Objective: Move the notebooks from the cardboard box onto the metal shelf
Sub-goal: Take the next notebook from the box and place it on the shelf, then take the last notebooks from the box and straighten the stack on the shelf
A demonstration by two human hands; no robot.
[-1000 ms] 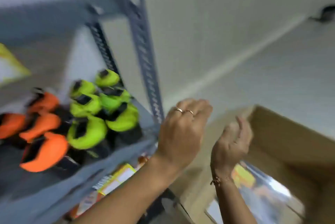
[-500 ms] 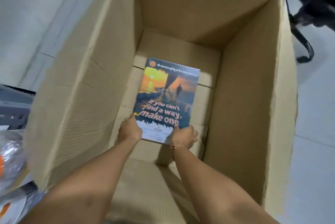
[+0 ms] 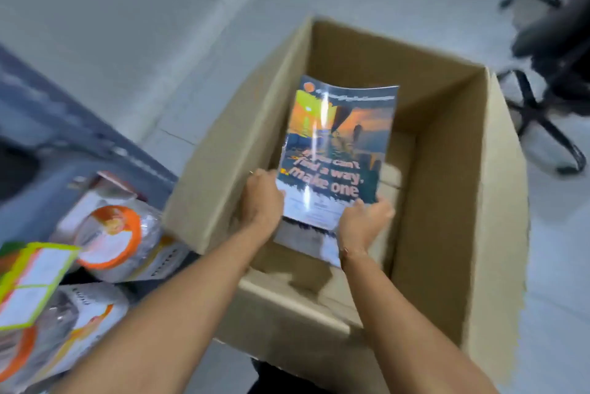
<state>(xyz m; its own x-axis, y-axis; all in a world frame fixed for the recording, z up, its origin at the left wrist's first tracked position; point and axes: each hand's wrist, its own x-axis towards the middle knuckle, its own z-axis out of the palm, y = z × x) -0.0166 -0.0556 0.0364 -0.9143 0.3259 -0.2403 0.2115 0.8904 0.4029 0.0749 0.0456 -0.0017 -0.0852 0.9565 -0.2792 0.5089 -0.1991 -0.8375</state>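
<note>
An open cardboard box [image 3: 498, 189] stands on the floor in front of me. Both hands hold a glossy notebook [image 3: 338, 138] with a sunset cover and the words "make one". It is tilted up inside the box, its top near rim height. My left hand [image 3: 261, 199] grips its lower left edge and my right hand [image 3: 364, 221] grips its lower right corner. A second notebook edge seems to show just under the first, blurred. The grey metal shelf [image 3: 79, 125] is at the left.
Plastic-wrapped packs with orange and yellow-green labels [image 3: 108, 240] lie on the shelf at the lower left. A black office chair base [image 3: 542, 106] stands on the floor at the upper right. Pale floor tiles surround the box.
One second ago my hands were empty beside the shelf. Then they took hold of the notebook lying on the box bottom; now it is lifted higher and the view has swung left.
</note>
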